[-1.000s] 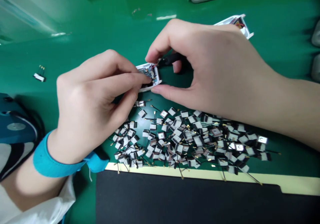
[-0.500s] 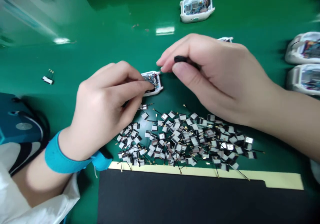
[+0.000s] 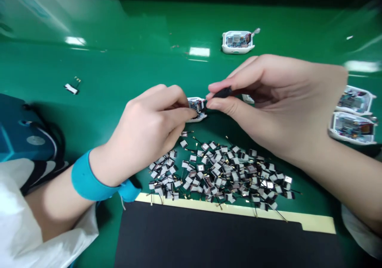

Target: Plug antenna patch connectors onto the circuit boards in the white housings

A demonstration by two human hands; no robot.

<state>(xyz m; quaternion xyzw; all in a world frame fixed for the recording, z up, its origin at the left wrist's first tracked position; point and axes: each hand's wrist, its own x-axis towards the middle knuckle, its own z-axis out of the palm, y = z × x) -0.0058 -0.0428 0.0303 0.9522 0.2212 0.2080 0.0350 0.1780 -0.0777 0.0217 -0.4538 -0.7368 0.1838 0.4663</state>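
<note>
The left hand [image 3: 149,128], nearly closed, holds the white case [image 3: 197,119] at eleven o'clock from the pile [image 3: 225,167]. The right hand [image 3: 277,96] pinches a black thing [image 3: 222,92]; slipping could scratch the case's insides.

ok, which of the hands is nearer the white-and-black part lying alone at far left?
Left. The left hand is at the open white housing, below and right of the part; the right hand is farther right, pinching a dark tool.
</note>
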